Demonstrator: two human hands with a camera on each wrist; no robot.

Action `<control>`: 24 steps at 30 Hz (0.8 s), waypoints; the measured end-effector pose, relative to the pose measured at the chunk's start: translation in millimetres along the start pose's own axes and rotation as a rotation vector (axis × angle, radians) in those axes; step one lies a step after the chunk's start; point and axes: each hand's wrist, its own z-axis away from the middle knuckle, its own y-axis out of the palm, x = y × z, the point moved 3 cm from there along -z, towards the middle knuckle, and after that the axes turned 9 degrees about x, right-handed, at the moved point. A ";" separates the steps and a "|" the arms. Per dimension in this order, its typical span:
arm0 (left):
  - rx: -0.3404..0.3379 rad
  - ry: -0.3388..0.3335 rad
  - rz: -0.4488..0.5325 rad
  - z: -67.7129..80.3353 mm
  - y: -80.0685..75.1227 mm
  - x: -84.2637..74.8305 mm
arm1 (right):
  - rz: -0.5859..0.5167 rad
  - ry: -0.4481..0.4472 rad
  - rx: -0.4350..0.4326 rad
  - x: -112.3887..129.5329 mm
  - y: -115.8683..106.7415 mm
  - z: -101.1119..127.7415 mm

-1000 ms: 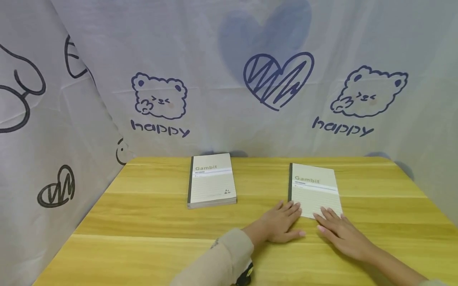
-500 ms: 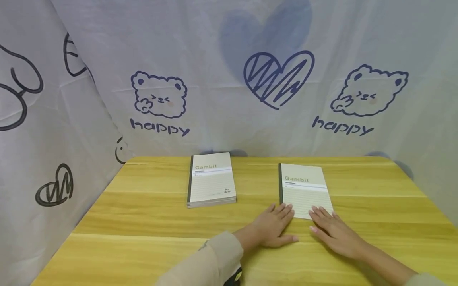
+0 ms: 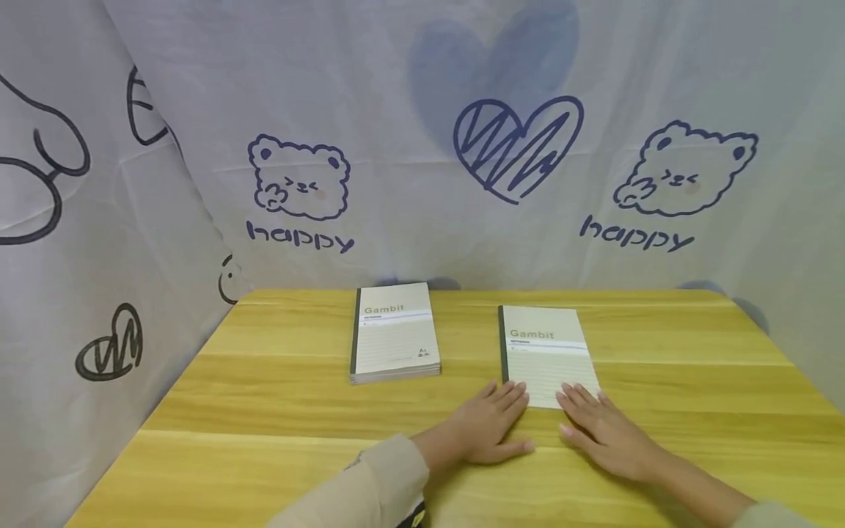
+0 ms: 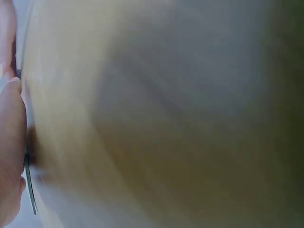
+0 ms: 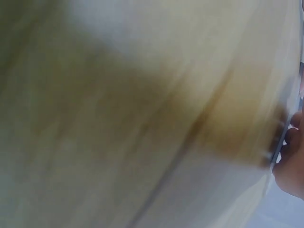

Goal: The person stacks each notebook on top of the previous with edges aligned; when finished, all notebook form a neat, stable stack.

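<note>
A white notebook (image 3: 548, 330) with a dark spine and "Gambit" on its cover lies flat, right of the middle in the head view. My left hand (image 3: 491, 425) rests its straight fingertips on the notebook's near left corner, thumb pointing inward. On the near right corner lie the extended fingers of my right hand (image 3: 610, 433). Both hands stay low, palms down. To the left sits a stack of matching notebooks (image 3: 396, 337). At the edges of the wrist views, only parts of the left hand (image 4: 10, 133) and right hand (image 5: 290, 164) show beside the blurred tabletop.
The wooden table (image 3: 264, 411) carries both the stack and the single notebook, with a gap of bare wood between them. Behind its far edge hangs a pale curtain (image 3: 409, 191) printed with bears and hearts. Another stretch of cloth borders the left side.
The single notebook has slid left toward the stack, with both hands moving along at its near edge. The stack keeps its place on the table.
</note>
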 end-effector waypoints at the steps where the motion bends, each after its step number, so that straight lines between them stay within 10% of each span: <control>1: -0.001 0.004 -0.005 1.5 0.9 0.6 | 0.015 -0.015 -0.005 1.1 1.1 0.2; 24: 0.039 0.039 0.036 34.5 7.5 12.6 | 0.141 -0.127 -0.035 26.4 12.7 -2.7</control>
